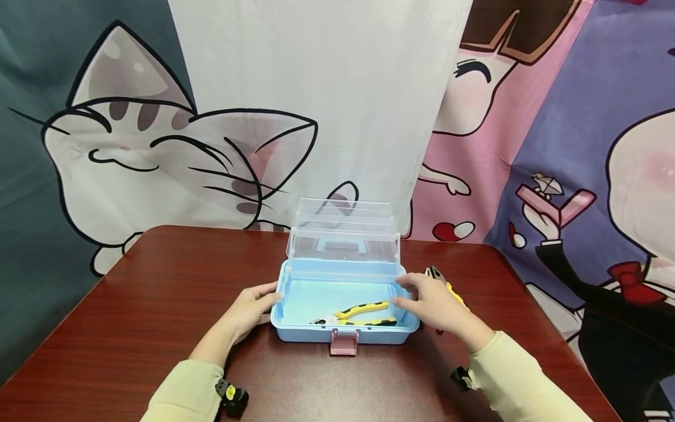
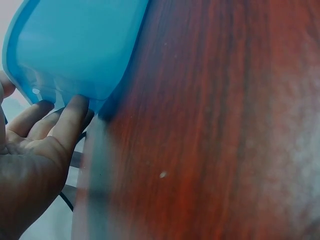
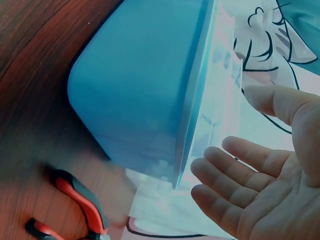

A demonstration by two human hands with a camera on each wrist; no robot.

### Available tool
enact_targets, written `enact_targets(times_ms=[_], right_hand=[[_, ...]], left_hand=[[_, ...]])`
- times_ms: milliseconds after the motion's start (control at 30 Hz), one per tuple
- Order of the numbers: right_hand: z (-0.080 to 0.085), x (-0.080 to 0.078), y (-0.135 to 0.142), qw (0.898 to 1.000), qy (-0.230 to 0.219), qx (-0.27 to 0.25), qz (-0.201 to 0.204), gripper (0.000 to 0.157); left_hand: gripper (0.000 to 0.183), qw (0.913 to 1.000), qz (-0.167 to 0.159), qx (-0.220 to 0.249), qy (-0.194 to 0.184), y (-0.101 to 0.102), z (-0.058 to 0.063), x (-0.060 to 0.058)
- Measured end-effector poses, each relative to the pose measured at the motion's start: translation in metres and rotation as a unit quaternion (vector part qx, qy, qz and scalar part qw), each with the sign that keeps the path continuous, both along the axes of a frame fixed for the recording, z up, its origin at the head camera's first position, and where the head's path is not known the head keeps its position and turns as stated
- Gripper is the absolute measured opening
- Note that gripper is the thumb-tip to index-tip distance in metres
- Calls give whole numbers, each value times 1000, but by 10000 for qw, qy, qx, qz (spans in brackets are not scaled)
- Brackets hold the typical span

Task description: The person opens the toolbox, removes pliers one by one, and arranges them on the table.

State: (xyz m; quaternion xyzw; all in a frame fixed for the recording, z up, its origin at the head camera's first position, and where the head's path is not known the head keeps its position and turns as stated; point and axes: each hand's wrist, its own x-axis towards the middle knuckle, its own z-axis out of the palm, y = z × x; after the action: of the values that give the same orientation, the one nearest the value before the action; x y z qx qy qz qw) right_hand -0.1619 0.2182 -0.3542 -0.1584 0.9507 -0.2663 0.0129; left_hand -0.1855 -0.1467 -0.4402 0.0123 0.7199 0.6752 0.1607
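Note:
A light blue toolbox (image 1: 311, 335) stands with its clear lid (image 1: 345, 246) raised at the back. Inside lie pliers (image 1: 364, 308) with yellow and black handles, jaws pointing left. My left hand (image 1: 246, 310) holds the box's left end, thumb at the rim and fingers against the outer wall (image 2: 75, 45). Over the right end hovers my right hand (image 1: 435, 302), its fingers (image 3: 220, 172) loosely spread with nothing between them. A second pair of pliers (image 1: 435, 274), with a yellow handle, is partly hidden behind that hand.
Red and black handled pliers (image 3: 87, 205) lie on the table beside the box's right end; the head view mostly hides them. A pink latch (image 1: 344, 343) hangs down at the box's front. Behind the brown table (image 1: 174, 281) hangs a cartoon-printed cloth (image 1: 327, 76).

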Motion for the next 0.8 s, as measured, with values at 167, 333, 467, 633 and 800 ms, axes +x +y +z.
enact_targets(times_ms=[167,333,467,633,800], right_hand=[[0,-2,-6,9996,-215,-94,180,49],[-2,-7,-9,9985,-206,-11,497,51],[-4,-10,-12,9973,-238,43,700,52],[-6,-13,-16,9947,-324,118,971,54],[-7,-16,-20,9912,-443,306,1210,56]], left_hand=[[54,10000,7,-9,3,0,0,0],[54,10000,-6,-50,31,0,1,0],[55,10000,-16,-69,25,0,1,0],[56,9999,-102,-42,71,-1,2,1],[57,9998,-149,-23,106,-1,4,2]])
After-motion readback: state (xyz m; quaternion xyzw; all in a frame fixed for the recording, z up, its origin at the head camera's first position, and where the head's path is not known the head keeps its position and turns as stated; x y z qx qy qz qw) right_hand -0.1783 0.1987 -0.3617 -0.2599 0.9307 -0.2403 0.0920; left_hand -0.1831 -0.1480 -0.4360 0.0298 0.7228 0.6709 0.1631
